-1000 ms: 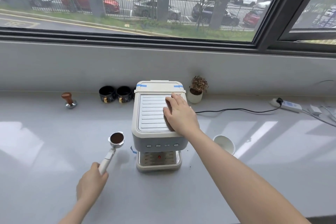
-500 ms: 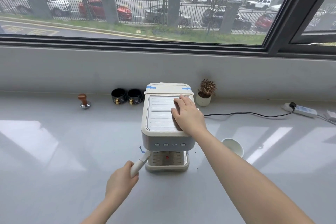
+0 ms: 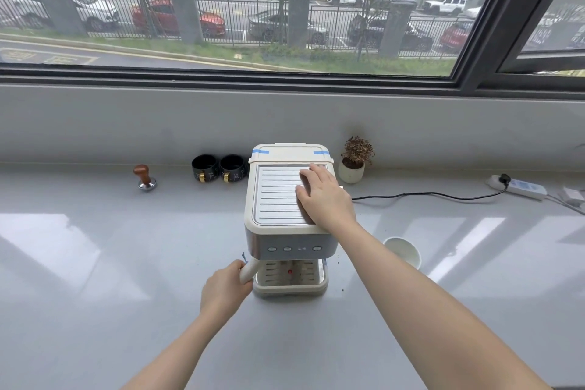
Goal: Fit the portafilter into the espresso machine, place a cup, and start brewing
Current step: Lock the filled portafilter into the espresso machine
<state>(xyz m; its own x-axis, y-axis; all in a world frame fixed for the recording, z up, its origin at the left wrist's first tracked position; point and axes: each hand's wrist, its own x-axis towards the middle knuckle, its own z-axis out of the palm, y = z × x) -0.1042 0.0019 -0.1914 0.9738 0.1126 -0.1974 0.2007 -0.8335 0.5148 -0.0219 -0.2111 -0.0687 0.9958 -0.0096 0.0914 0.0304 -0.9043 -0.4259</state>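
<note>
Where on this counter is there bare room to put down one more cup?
The counter is bare left of the espresso machine, in front of the tamper and the black cups. Another bare patch lies between the white cup and the power strip. The machine's front is crowded by both hands.

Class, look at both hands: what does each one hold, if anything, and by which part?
The left hand grips the portafilter by its cream handle, its head hidden under the espresso machine. The right hand holds nothing; it rests flat on the machine's top.
</note>
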